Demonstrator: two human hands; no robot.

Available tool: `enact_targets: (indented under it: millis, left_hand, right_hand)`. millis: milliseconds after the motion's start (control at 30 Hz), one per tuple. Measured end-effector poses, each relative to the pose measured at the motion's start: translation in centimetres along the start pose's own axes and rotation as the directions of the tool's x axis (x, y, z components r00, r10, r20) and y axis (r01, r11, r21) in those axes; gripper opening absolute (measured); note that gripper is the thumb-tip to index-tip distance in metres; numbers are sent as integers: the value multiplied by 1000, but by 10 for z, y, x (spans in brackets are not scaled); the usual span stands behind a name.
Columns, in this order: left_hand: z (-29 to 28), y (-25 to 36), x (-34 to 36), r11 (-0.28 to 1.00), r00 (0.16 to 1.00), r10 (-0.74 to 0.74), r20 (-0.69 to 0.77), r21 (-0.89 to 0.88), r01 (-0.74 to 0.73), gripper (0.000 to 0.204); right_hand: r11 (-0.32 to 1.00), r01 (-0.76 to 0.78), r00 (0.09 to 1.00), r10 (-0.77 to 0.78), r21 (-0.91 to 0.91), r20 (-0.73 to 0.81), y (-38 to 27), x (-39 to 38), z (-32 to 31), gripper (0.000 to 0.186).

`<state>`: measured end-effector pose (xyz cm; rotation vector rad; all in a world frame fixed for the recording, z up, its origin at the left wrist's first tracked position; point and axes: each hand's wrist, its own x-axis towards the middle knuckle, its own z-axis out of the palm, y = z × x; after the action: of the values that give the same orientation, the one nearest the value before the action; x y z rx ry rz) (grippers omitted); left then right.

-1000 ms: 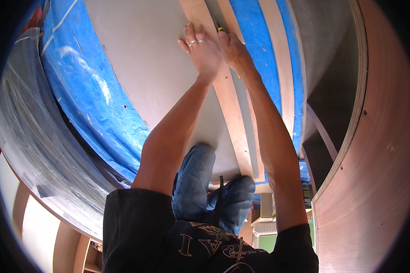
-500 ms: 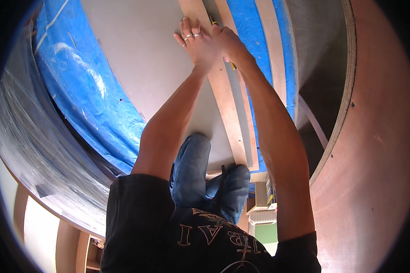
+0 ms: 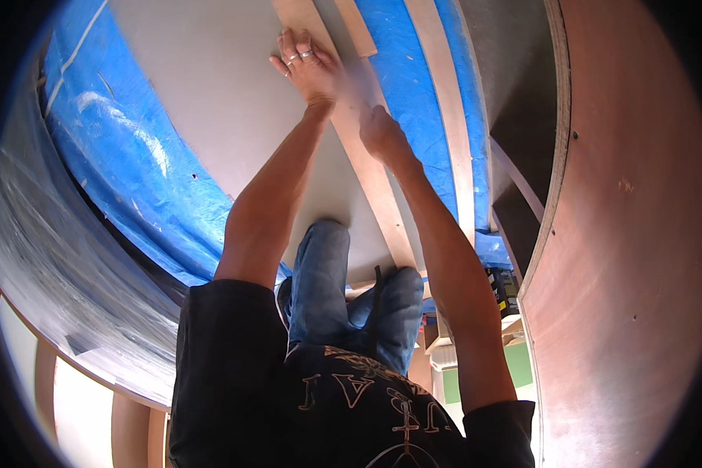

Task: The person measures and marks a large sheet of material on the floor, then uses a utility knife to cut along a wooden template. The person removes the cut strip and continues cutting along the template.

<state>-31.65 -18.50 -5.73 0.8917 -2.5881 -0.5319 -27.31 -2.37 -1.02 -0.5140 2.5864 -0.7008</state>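
My left hand (image 3: 310,72) lies with fingers spread on a long pale wooden strip (image 3: 376,183), rings showing on its fingers. My right hand (image 3: 384,136) is closed in a fist just right of that strip, lower than the left. What it grips is hidden, and the space between the hands is smeared. Beside the strip, a second, narrower wooden strip (image 3: 356,30) ends squarely above my right hand. Under the strips lies a smooth grey board (image 3: 210,86).
Blue sheeting (image 3: 136,132) flanks the board on the left, with clear plastic film (image 3: 62,257) beyond. Another wooden strip (image 3: 446,101) runs over blue sheeting on the right. A large upright reddish-brown panel (image 3: 616,257) stands at far right. My jeans-clad knees (image 3: 324,257) are at the near end.
My right hand has drawn down toward me, away from the left. A squared end now shows on the narrower strip. The yellow-and-black tool by my hands is out of sight. The view has shifted.
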Motion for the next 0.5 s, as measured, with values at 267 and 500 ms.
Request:
enact_targets:
  millis: [267, 500]
  left_hand:
    - [0, 1, 0, 999, 1000, 24, -18, -42, -24, 37]
    - [2, -2, -2, 1000, 1000, 17, -21, 23, -17, 38]
  right_hand:
    - [871, -483, 747, 357, 88, 561, 4, -25, -65, 45]
    - [995, 102, 993, -101, -12, 63, -17, 45, -45, 11]
